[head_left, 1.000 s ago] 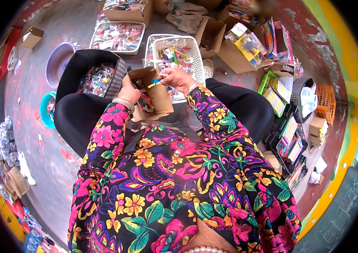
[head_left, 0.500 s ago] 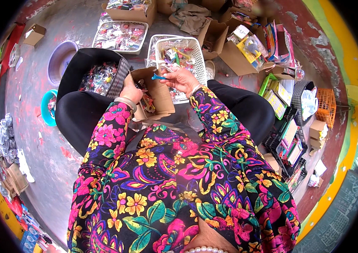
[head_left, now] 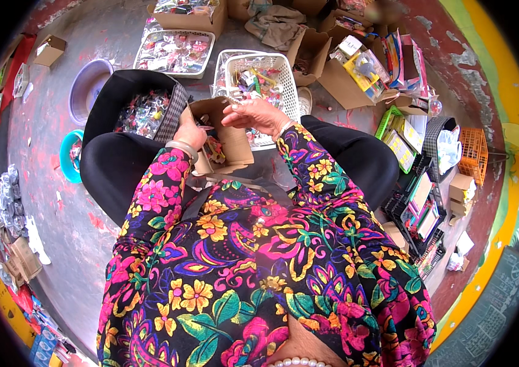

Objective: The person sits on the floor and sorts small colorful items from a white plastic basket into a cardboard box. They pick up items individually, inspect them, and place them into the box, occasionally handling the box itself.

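My left hand (head_left: 190,134) is closed at the left side of an open cardboard box (head_left: 238,145) between my legs. A thin pinkish tip (head_left: 207,128) shows beside its fingers; what the hand holds is mostly hidden. Over the box's right side reaches my right hand (head_left: 258,116), its fingers stretched out to the left with nothing visible in them. Small colourful items (head_left: 215,150) lie inside the box. Just beyond my right hand stands a white plastic basket (head_left: 285,79) with mixed small pieces in it. A checkered fabric bin (head_left: 174,113) of small wrapped items is left of my left hand.
A white tray (head_left: 139,66) of bagged items lies ahead. Purple (head_left: 74,98) and turquoise (head_left: 65,160) basins stand at the left. Cardboard boxes (head_left: 342,88), a green basket (head_left: 388,120), black crates (head_left: 415,183) and an orange crate (head_left: 472,153) line the right.
The small blue piece pinched in my right hand is out of sight. That hand's fingers have straightened over the box. My left hand stays in place, with a pinkish tip now showing beside it.
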{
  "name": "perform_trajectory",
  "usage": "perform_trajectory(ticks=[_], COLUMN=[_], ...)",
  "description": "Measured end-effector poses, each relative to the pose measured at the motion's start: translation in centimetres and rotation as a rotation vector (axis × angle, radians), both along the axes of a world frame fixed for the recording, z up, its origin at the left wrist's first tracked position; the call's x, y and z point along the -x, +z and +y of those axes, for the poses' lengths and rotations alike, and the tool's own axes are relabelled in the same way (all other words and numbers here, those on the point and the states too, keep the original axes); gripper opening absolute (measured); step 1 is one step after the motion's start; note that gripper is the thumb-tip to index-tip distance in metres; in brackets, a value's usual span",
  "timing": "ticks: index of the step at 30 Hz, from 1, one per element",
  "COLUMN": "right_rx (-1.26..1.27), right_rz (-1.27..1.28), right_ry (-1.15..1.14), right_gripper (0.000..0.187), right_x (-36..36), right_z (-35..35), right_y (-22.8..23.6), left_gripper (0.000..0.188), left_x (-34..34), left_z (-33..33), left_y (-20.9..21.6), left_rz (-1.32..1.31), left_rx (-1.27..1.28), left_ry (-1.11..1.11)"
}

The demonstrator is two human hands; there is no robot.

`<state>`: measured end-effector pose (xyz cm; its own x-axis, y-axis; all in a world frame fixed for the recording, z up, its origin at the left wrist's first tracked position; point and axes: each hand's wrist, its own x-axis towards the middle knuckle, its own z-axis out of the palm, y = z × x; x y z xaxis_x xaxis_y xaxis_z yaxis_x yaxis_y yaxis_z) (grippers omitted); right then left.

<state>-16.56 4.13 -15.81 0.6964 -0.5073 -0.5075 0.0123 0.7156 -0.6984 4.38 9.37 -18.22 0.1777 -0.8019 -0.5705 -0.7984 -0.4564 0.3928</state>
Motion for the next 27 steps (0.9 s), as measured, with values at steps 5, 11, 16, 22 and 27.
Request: perform_trajectory(ticks=[5,11,16,22,27], right_rx=[0.864,0.508,1.240,0.827,0.824], right_rz=[0.405,0.641,1.313,1.369,1.416], right_ry=[0.278,-0.106,0.835,0.723,0.775], right_gripper=[0.037,0.029,0.023,0.025,0.026], right_x=[0.9,8.0,10.7,7.8,7.6], right_z=[-1.8,-6.3,-4.7,-0.6,-0.3], right_y=[-1.1,-1.4,-10.4,-12.5,-13.0], left_gripper=[0.052,0.057,0.050,0.052,0.062], left_x=[0.3,-0.6,0.3,-0.4,-0.5], left_z=[-0.4,-0.1,-0.3,0.0,0.1], left_y=[0.5,-1.4,-0.5,-1.3,-1.6], left_rz=[-0.034,-0.024,-0.051,-0.051,-0.054], left_rx=[-0.026,-0.024,0.011,-0.016,-0.018], left_ry=[0.018,0.006,-0.032,-0.021,-0.008])
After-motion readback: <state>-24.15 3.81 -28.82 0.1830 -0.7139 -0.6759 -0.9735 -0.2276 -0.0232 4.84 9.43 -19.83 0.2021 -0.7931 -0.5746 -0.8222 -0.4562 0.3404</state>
